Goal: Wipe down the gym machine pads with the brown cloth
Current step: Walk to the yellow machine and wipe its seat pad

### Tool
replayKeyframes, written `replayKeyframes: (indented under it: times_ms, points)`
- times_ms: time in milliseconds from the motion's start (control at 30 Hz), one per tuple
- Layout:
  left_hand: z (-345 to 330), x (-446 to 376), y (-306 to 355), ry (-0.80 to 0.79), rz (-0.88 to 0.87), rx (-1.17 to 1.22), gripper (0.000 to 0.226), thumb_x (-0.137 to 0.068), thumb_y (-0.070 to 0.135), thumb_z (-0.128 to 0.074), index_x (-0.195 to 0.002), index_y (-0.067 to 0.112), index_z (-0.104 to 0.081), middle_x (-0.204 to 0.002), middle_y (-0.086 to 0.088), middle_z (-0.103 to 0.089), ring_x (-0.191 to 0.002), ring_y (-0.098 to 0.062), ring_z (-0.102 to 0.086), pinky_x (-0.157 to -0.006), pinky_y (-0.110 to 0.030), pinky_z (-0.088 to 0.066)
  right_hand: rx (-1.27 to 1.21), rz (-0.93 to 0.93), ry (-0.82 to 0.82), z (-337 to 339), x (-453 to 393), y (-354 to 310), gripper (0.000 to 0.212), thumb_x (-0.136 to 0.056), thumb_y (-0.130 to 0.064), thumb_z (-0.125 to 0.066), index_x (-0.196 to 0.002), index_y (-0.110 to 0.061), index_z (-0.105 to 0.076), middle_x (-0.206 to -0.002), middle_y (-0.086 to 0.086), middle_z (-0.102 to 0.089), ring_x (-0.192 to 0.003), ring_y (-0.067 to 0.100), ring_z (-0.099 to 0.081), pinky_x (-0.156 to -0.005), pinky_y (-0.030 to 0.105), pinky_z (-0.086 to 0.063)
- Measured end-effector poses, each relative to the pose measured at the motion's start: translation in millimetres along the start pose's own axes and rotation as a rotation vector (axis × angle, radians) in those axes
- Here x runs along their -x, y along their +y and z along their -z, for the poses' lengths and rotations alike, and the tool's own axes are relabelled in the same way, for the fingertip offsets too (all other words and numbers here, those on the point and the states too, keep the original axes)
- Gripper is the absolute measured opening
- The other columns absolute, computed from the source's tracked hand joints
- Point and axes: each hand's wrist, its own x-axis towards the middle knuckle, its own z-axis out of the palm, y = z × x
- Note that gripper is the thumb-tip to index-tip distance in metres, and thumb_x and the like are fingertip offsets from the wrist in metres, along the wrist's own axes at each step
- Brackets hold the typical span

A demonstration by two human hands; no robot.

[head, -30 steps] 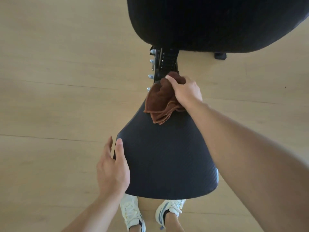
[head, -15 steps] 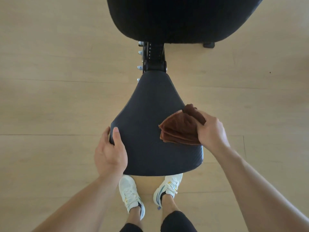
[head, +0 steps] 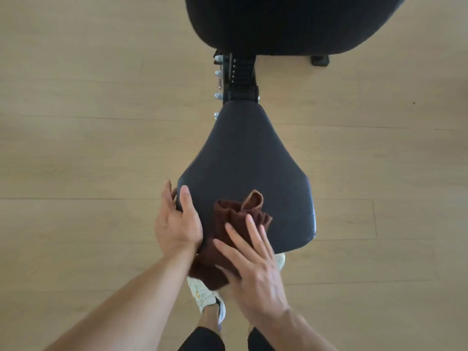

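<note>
The black seat pad (head: 248, 160) of the gym machine widens toward me. A brown cloth (head: 228, 221), bunched and folded, lies on the pad's near left part and hangs over its front edge. My right hand (head: 253, 269) presses flat on the cloth with straight, spread fingers. At the pad's left corner my left hand (head: 177, 221) grips the edge, thumb on top and fingers curled under the side. A larger black back pad (head: 278, 24) fills the top of the view.
A black metal post with silver knobs (head: 235, 79) joins the two pads. Light wooden floor (head: 88, 122) surrounds the machine. My white shoes (head: 205, 292) stand under the seat's front edge. A small black foot (head: 320, 60) sits beneath the back pad.
My right hand has swept the cloth from the pad's narrow far end, along the right side, to the near left front edge, and now lies flat on it. The left hand kept its hold.
</note>
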Motion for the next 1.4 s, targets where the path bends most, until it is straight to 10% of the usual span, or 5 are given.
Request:
replayKeyframes:
  times_ms: [167, 500, 800, 1200, 1400]
  points:
    - [5.7, -23.7, -34.3, -0.206, 0.431, 0.614, 0.099, -0.071, 0.081, -0.045, -0.155, 0.03, -0.033, -0.158, 0.006, -0.041, -0.143, -0.017, -0.043, -0.122, -0.039, -0.026, 0.192, 0.134, -0.143, -9.8, -35.3, -12.5, 0.04, -0.102, -0.04, -0.054, -0.14, -0.029, -0.061, -0.158, -0.003, -0.047, -0.156, 0.026, -0.022, -0.126, 0.046, -0.024]
    - [34.0, 25.4, -115.7, -0.124, 0.492, 0.379, 0.094, -0.076, 0.087, -0.026, -0.155, 0.036, -0.03, -0.159, 0.012, -0.037, -0.145, -0.01, -0.037, -0.124, -0.045, -0.02, 0.511, 0.201, -0.564, -37.9, -150.2, -60.8, 0.049, -0.106, -0.041, -0.033, -0.138, -0.016, -0.06, -0.159, 0.001, -0.044, -0.158, 0.03, -0.004, -0.128, 0.049, -0.001]
    - [15.6, -6.3, -26.4, -0.075, 0.304, 0.584, 0.064, -0.085, 0.072, -0.031, -0.133, 0.034, -0.052, -0.139, 0.013, -0.055, -0.136, -0.013, -0.048, -0.12, -0.045, -0.03, 0.652, -0.052, -0.292, -7.4, -292.7, 28.6, 0.048, -0.108, -0.042, -0.036, -0.137, -0.011, -0.058, -0.15, 0.007, -0.052, -0.156, 0.029, -0.018, -0.129, 0.047, -0.004]
    - [30.5, 15.6, -61.2, 0.102, 0.593, 0.689, 0.066, -0.104, 0.057, -0.021, -0.153, 0.016, -0.039, -0.15, -0.005, -0.051, -0.134, -0.021, -0.051, -0.117, -0.042, -0.032, 0.451, 0.431, -0.663, -28.8, -211.9, -66.9, 0.036, -0.102, -0.049, -0.041, -0.108, -0.026, -0.067, -0.095, 0.001, -0.072, -0.089, 0.027, -0.066, -0.077, 0.039, -0.04]
    - [46.8, 18.8, -67.6, 0.116, 0.498, 0.676, 0.066, -0.105, 0.056, -0.021, -0.148, 0.012, -0.045, -0.145, -0.007, -0.055, -0.138, -0.022, -0.048, -0.12, -0.042, -0.031, 0.344, 0.518, -0.636, -38.5, -143.7, -69.3, 0.023, -0.099, -0.019, -0.05, -0.112, -0.026, -0.068, -0.104, -0.004, -0.074, -0.105, 0.022, -0.065, -0.109, 0.038, -0.034]
